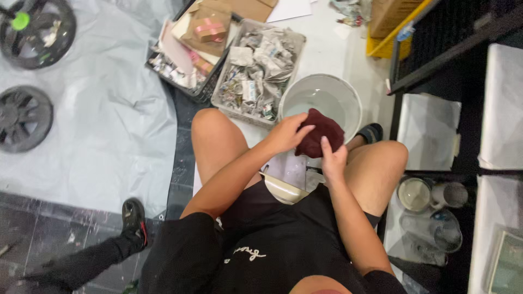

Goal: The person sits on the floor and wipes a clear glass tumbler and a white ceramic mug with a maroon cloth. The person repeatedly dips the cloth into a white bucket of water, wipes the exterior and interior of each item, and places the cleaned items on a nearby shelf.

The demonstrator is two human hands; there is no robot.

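Between the person's bare knees, both hands meet on a dark red cloth [321,137], held just at the near rim of a white bucket [348,95] with water in it. The left hand [287,133] grips the cloth's left edge, fingers curled over the top; the right hand [332,159] pinches it from below, thumb up against the fabric. The cloth is bunched, off the floor, and overlaps the bucket's near edge in this view.

Room to move is tight. Thighs close in the hands on both sides, and a pale shallow dish [283,189] with a flat pale sheet lies on the floor just under the forearms. Right behind the bucket's left side a grey basket of crumpled newspaper [256,71] touches or nearly touches its rim; beside that, a darker crate [185,76] holds paper scraps and a small brown box with a pink ribbon [210,30]. To the right a black shelving frame [436,60] stands close to the knee, with white sheets on its levels, and jars and clear glassware [430,212] crowd the floor at its foot. A dark sandal [372,132] shows just past the bucket.

Leftward the floor opens: a wide grey plastic sheet [103,120] spreads there, with two black wheels [24,117] at its far edge. Another person's black shoe [133,218] and dark trouser leg reach in at lower left, well apart from the hands.
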